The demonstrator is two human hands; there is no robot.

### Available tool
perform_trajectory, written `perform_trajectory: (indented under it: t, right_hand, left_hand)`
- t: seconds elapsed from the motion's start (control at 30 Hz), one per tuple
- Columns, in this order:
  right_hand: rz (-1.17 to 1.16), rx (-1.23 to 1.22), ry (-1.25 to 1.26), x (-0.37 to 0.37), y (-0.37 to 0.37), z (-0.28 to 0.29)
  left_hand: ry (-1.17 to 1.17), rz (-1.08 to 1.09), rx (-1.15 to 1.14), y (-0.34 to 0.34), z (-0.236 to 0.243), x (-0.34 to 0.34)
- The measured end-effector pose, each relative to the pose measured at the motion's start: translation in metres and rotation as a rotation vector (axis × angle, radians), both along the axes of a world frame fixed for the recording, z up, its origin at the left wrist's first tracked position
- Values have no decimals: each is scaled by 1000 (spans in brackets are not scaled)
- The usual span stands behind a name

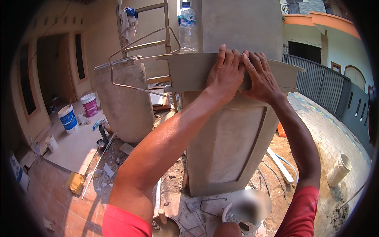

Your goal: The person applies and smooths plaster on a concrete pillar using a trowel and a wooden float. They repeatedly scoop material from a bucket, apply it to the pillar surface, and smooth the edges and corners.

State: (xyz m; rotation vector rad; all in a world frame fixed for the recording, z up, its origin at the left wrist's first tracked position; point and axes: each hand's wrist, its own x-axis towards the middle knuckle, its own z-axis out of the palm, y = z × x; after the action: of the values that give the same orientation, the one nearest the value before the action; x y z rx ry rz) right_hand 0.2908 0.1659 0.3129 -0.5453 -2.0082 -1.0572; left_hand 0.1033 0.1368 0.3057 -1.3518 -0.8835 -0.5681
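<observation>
A grey, cement-smeared board (189, 75) lies across the upper part of a plastered pillar (221, 146) with a recessed front panel. My left hand (227, 77) grips the board near its middle, fingers bent over the top edge. Right beside it, almost touching, my right hand (260, 79) grips the same board with its thumb lower on the front face. A bent metal rod (112, 71) reaches round the board's left end. Behind the board stands a clear water bottle (187, 31) with a blue cap.
A curved grey slab (124, 100) and a ladder (166, 23) stand at the left. Paint buckets, one blue and white (68, 118), one pink (89, 104), sit on a tiled step. Below are a bucket with a wooden handle (162, 216) and rubble. A whitish bucket (338, 170) stands on paving, right.
</observation>
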Motion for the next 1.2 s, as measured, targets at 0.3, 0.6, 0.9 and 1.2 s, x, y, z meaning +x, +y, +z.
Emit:
perform_trajectory:
  t: [0.3, 0.6, 0.9, 1.2]
  right_hand:
    - [16, 50, -3, -6, -1, 0]
    - [32, 25, 4, -10, 0, 2]
    - [-33, -35, -14, -11, -8, 4]
    - [-55, -30, -11, -10, -7, 2]
  left_hand:
    - [-30, -27, -69, 1, -1, 2]
    - [-57, -13, -86, -14, -4, -5]
    - [-566, -797, -312, -115, -89, -97]
    - [-1529, -1398, -546, -92, -102, -158]
